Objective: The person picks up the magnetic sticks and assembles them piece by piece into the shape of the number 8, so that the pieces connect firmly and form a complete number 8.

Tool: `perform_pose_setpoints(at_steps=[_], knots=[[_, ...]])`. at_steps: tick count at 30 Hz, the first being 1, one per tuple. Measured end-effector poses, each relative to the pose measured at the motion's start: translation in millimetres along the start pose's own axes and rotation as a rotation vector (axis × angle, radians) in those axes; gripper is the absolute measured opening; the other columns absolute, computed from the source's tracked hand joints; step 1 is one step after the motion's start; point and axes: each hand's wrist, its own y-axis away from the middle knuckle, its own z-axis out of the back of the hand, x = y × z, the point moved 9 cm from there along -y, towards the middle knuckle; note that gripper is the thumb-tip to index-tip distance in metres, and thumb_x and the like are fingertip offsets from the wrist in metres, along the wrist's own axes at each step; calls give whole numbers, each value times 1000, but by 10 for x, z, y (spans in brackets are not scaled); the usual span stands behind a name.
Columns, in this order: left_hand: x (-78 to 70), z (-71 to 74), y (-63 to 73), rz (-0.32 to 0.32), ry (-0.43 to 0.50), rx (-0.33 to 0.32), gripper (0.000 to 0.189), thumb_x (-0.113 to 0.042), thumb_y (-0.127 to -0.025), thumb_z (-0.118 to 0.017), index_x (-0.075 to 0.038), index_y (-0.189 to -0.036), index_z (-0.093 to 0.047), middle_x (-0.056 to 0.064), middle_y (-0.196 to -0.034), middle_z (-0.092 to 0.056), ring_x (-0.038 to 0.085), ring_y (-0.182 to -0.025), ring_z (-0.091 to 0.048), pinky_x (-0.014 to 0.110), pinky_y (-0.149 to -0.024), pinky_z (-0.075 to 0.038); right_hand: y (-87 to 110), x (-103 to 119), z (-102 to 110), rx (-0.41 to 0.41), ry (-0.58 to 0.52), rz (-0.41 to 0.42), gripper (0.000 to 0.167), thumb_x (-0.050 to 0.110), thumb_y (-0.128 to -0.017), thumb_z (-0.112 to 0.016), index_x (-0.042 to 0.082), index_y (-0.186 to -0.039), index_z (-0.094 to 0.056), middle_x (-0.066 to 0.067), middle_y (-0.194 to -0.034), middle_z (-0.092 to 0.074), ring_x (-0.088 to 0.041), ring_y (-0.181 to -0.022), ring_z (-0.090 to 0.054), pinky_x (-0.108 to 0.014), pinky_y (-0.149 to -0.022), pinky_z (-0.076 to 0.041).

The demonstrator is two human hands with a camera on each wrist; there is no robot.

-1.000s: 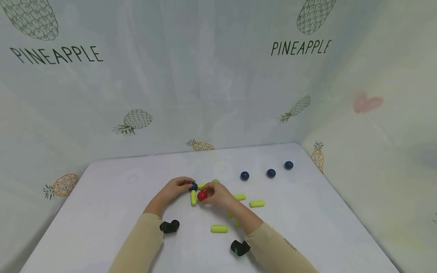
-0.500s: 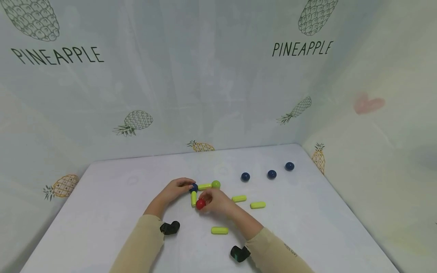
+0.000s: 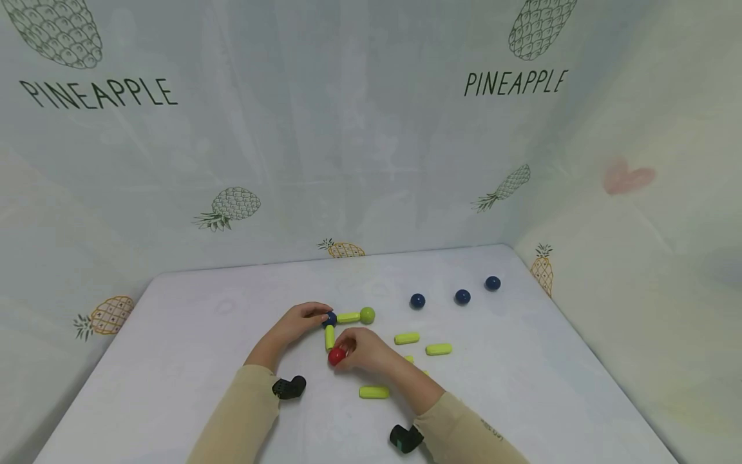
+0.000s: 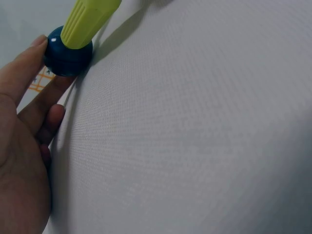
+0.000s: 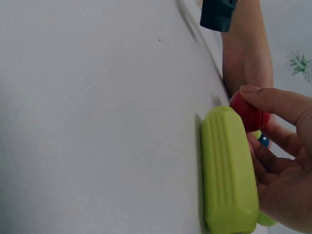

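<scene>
My left hand (image 3: 297, 322) pinches a dark blue ball (image 4: 67, 59) between thumb and fingers on the white table. Two yellow-green ribbed rods meet that ball: one rod (image 3: 348, 318) runs right to a lime green ball (image 3: 368, 315), the other rod (image 3: 329, 338) points toward me. At the near end of this second rod, my right hand (image 3: 369, 353) holds a red ball (image 3: 337, 357) by thumb and fingertips. The red ball (image 5: 248, 113) also shows in the right wrist view, behind a loose rod (image 5: 229, 170) lying close to the camera.
Loose yellow-green rods lie right of my hands, among them a near rod (image 3: 373, 392) and a far-right rod (image 3: 438, 349). Some are partly hidden by my right forearm. Three blue balls sit farther back, the middle ball (image 3: 462, 297) among them. Printed cloth (image 3: 371, 161) hangs behind the table (image 3: 191, 335).
My right hand has brought the red ball toward me, from beside the second rod to its near end. The left hand stays on the blue ball.
</scene>
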Motion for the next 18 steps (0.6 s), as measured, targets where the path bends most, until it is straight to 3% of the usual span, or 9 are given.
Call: perform_pose_setpoints(at_steps=[18], knots=[[-54, -2, 23, -18, 29, -6, 27, -22, -95, -65, -10, -119, -68, 5, -119, -65, 27, -120, -54, 50, -105, -35, -38, -29, -29, -29, -32, -5, 29, 6, -72, -86, 13, -88, -63, 1, -78, -61, -14, -71, -55, -26, -66, -45]])
